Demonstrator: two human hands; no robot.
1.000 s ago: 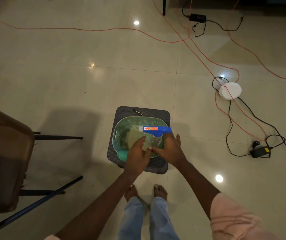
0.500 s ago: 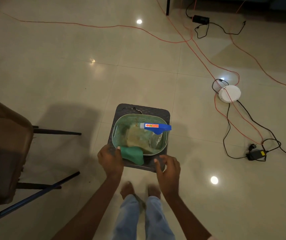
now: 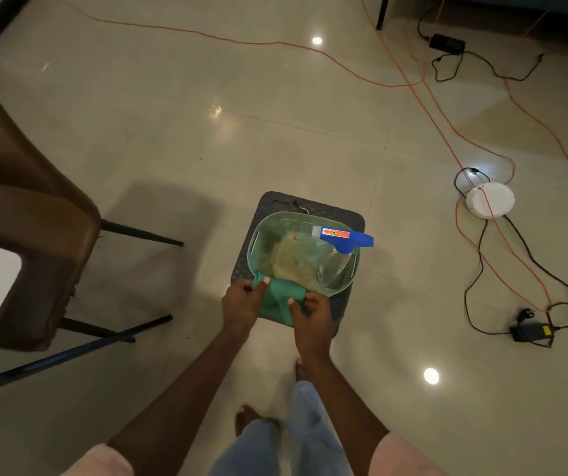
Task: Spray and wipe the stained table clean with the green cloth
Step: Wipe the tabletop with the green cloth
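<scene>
Glossy beige floor tiles (image 3: pixel 172 139) carry orange cables (image 3: pixel 440 108); fingers of left hand (image 3: pixel 241 304) and right hand (image 3: pixel 311 316) pinch the green cloth (image 3: pixel 277 298) over a basket (image 3: pixel 258 235).

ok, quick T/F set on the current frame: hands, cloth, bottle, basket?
1. Both hands grip the green cloth. True: left hand and right hand each pinch it.
2. The spray bottle is in the right hand. False: it lies in the green basket, untouched.
3. The basket sits on a dark mat on the floor. True.
4. The cloth lies fully inside the basket. False: it hangs over the basket's near rim.
5. The spray head is red. False: it is blue, with an orange label.
</scene>
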